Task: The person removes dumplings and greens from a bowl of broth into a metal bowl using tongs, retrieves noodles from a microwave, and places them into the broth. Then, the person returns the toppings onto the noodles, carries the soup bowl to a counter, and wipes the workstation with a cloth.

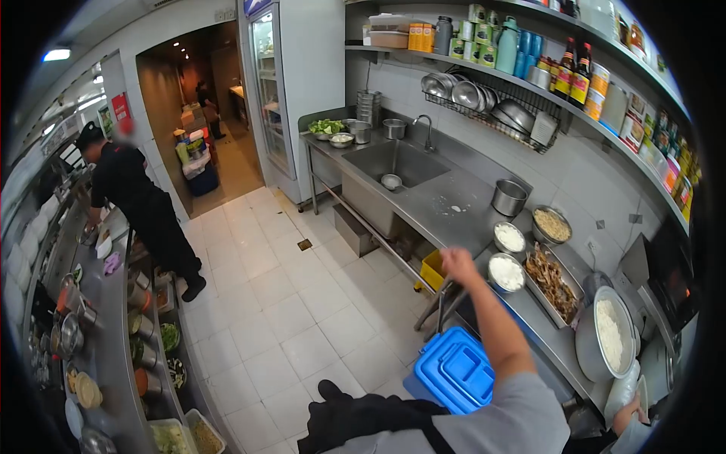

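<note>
My left hand (459,267) reaches out over the edge of the steel counter with its fingers curled in, and I see nothing in them. Beside it are a bowl of white food (507,273) and, lower down, a yellow container (433,270). At the bottom right, my right hand (627,416) closes on a pale, clear plastic bag (623,390); its contents are unclear. Right by that bag stands a large metal pot (590,348) of white, rice-like food. A tray of brown cooked pieces (553,283) lies between the pot and the bowls.
A blue lidded bin (454,368) stands by my legs. Farther along are the sink (399,160) and a bowl of greens (325,127). Shelves with bottles (579,76) run above. Across the tiled floor (302,333), a person in black (140,193) works at another counter.
</note>
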Available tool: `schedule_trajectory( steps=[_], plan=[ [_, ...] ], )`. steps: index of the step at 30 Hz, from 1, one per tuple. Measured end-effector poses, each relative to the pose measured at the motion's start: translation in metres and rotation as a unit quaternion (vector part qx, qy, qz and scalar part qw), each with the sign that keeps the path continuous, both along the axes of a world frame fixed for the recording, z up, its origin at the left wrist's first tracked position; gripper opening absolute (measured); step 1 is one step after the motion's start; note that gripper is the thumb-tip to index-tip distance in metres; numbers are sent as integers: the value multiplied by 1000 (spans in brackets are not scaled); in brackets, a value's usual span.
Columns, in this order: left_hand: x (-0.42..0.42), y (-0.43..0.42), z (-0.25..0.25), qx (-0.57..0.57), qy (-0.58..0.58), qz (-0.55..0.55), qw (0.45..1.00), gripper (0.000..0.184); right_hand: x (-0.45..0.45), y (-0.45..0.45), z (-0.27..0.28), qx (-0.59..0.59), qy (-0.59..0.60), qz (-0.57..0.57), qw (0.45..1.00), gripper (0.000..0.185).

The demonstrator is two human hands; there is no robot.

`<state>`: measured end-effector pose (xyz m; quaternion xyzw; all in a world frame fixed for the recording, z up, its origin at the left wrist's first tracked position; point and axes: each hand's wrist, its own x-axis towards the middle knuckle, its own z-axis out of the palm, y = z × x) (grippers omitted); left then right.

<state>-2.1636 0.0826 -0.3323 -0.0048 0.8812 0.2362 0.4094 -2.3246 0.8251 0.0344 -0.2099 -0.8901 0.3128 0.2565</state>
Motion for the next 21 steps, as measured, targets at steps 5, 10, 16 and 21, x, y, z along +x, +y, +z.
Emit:
schedule_trajectory(
  steps=[5, 10, 16, 21],
  plan=[
    [-148, 27, -13, 24, 101, -56, 993, 31, -99, 92, 83, 65, 98, -26, 993, 28],
    [-332, 106, 7, 215, 8, 385, 898, 28, -153, 182, 161, 157, 65, -152, 974, 33],
    [-454, 180, 48, 268, 140, 403, 864, 20, -239, 313, 244, 165, 126, -205, 956, 32],
    [-439, 245, 22, 102, 98, 267, 953, 24, -326, 439, 282, 206, 192, -310, 908, 35]
  ],
)
